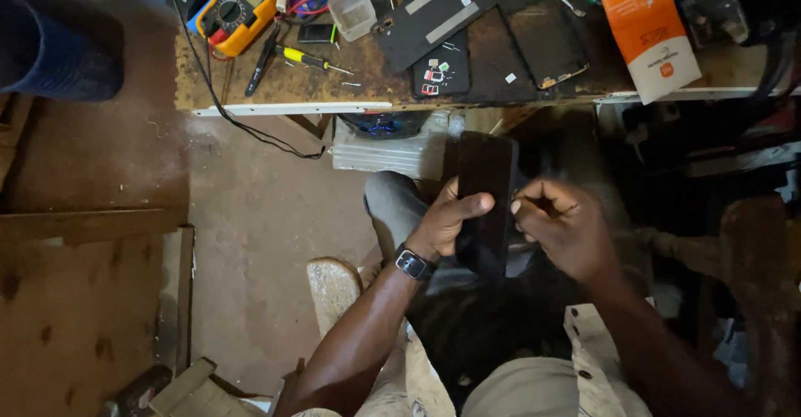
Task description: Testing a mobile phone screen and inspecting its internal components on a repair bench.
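Observation:
A dark, flat phone is held upright over my lap, below the workbench edge. My left hand grips it from the left side, thumb across its face; a dark watch sits on that wrist. My right hand is at the phone's right edge, fingers pinched together against it. Whether something small is pinched in those fingers cannot be told.
The worn wooden workbench above carries a yellow multimeter, a yellow-handled screwdriver, black phone panels, a dark screen and an orange-and-white packet. A black cable hangs down. Wooden boards lie left.

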